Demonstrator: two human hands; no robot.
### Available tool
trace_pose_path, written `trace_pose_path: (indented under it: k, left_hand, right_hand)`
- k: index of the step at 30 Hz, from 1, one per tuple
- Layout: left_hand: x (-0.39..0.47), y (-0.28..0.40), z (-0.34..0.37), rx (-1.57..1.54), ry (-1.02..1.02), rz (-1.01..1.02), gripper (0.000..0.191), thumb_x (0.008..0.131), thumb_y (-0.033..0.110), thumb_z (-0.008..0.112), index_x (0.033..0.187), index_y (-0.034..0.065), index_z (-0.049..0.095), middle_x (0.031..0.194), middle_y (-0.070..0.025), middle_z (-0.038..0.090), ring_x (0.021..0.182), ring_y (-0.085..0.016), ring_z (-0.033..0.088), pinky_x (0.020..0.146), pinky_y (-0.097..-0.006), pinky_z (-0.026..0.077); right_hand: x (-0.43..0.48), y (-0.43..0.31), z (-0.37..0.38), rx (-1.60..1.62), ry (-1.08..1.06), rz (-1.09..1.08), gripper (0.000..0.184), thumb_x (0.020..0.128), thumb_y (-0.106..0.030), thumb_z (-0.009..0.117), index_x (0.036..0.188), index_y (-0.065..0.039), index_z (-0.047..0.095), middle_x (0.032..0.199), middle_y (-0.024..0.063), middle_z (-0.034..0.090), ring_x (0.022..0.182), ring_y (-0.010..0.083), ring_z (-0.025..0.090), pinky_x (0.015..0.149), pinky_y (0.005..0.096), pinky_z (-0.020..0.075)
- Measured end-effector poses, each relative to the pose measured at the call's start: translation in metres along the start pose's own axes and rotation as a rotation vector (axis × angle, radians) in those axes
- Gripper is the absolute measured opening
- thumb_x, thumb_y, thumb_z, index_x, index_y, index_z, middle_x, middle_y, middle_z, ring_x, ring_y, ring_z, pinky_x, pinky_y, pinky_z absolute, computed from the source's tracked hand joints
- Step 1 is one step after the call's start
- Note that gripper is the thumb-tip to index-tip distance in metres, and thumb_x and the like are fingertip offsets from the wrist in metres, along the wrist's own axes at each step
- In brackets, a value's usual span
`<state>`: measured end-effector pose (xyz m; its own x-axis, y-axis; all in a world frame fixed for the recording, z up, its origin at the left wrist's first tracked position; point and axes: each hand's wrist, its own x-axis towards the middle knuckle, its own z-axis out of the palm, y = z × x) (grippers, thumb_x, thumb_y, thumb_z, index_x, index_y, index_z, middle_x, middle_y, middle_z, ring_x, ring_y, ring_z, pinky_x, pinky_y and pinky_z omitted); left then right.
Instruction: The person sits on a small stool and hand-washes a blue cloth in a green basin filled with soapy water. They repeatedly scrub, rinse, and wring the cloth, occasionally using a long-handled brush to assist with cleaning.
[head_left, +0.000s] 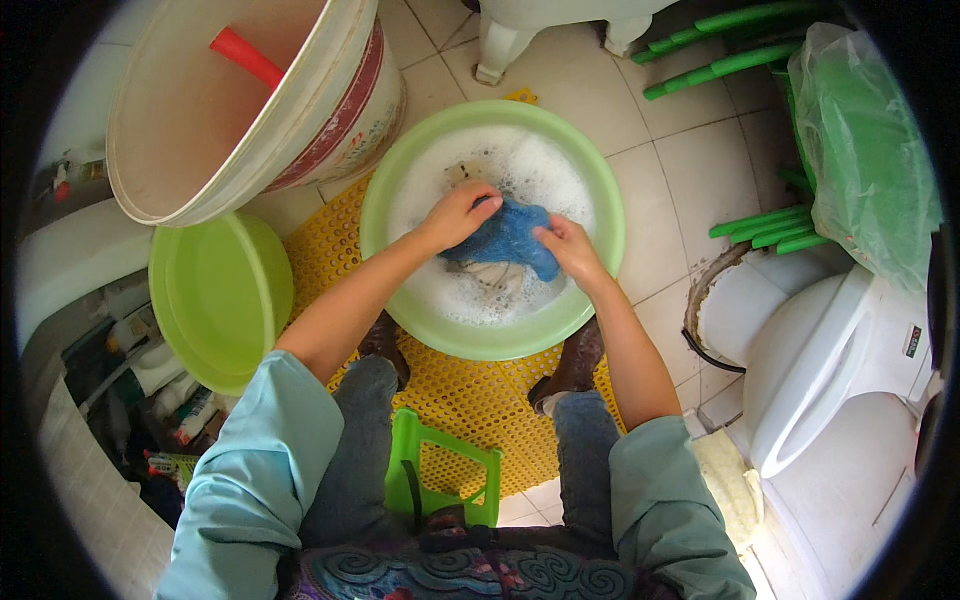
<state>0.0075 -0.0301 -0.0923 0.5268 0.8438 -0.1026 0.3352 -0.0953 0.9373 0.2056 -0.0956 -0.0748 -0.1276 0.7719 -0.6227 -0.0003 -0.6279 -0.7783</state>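
Note:
A light green plastic basin (491, 345) stands on the floor between my feet, full of white suds (540, 150). Over the water I stretch a wet blue cloth (504, 238) between both hands. My left hand (459, 216) grips its upper left part, thumb and fingers pinched together. At the right edge my right hand (574, 247) pinches the cloth. Below the blue cloth a pale piece of fabric (495, 276) shows through the foam. Another beige bit of fabric (463, 174) pokes up near the far side. Whatever lies deeper is hidden by the suds.
A large white bucket (330, 127) with a red handle-like rod (247, 56) is at upper left. Beneath its rim leans an empty green basin (217, 300). Yellow perforated mats (450, 397) lie underfoot, with a green plastic stool (405, 465). A toilet (802, 382) is on the right.

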Motion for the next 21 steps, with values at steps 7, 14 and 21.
trace_pose_path:
  k: [7, 14, 21]
  left_hand:
    - [0.024, -0.043, 0.042, -0.353, -0.154, -0.576, 0.020, 0.081, 0.016, 0.050, 0.090, -0.0014, 0.055, 0.083, -0.0150, 0.059, 0.075, -0.024, 0.056, 0.069, -0.0329, 0.043]
    - [-0.032, -0.050, 0.045, 0.243, -0.139, -0.444, 0.019, 0.074, 0.012, 0.051, 0.087, -0.0009, 0.055, 0.084, -0.0185, 0.059, 0.076, -0.031, 0.056, 0.068, -0.0367, 0.043]
    - [-0.040, -0.080, 0.026, -0.203, 0.048, -0.838, 0.017, 0.071, 0.003, 0.049, 0.088, -0.0027, 0.052, 0.080, -0.0098, 0.056, 0.071, -0.018, 0.055, 0.062, -0.0310, 0.044]
  right_hand:
    - [0.035, 0.019, 0.014, -0.542, 0.565, -0.078, 0.025, 0.079, -0.019, 0.056, 0.093, 0.002, 0.056, 0.085, 0.0112, 0.057, 0.071, 0.0211, 0.053, 0.067, 0.0318, 0.0435]
    - [0.039, 0.028, 0.051, -1.217, 0.503, -0.658, 0.023, 0.072, -0.009, 0.054, 0.093, -0.002, 0.056, 0.100, 0.0145, 0.053, 0.096, 0.0289, 0.049, 0.090, 0.0411, 0.0352]
    - [0.033, 0.026, 0.059, -1.258, 0.109, -0.653, 0.015, 0.071, -0.009, 0.051, 0.082, -0.009, 0.061, 0.089, 0.0071, 0.057, 0.092, 0.0224, 0.051, 0.080, 0.0400, 0.0386]
